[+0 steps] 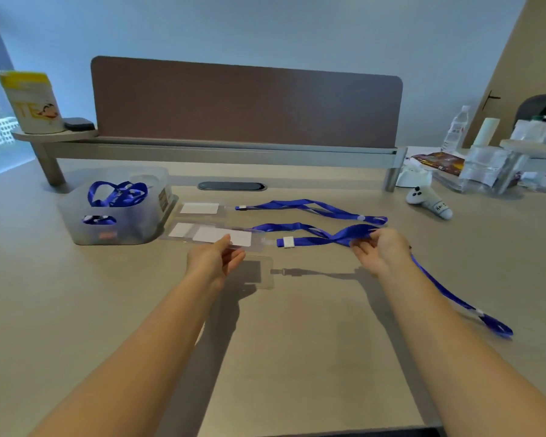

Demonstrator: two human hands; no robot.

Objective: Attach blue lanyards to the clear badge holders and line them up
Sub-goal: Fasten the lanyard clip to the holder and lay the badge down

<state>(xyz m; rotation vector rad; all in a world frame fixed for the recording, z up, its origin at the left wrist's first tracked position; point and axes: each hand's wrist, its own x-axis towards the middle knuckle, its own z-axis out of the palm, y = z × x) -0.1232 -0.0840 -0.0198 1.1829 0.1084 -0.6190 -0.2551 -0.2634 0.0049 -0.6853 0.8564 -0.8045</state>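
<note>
My left hand [216, 258] pinches a clear badge holder [234, 238] with a white card inside and holds it above the desk. A blue lanyard [328, 239] is clipped to that holder. My right hand [380, 250] grips the lanyard's strap, and its loop trails off to the right onto the desk [498, 326]. Two finished badge holders [199, 208] [182, 230] with blue lanyards [312, 205] lie in a row behind. A clear bin [114, 216] at the left holds more blue lanyards [117, 193].
A brown divider panel [246, 102] runs along the back of the desk. A white controller [429, 203], a water bottle [454, 129] and plastic packets [486, 167] crowd the right rear. A yellow-and-white cup [33, 102] stands on a shelf at the left.
</note>
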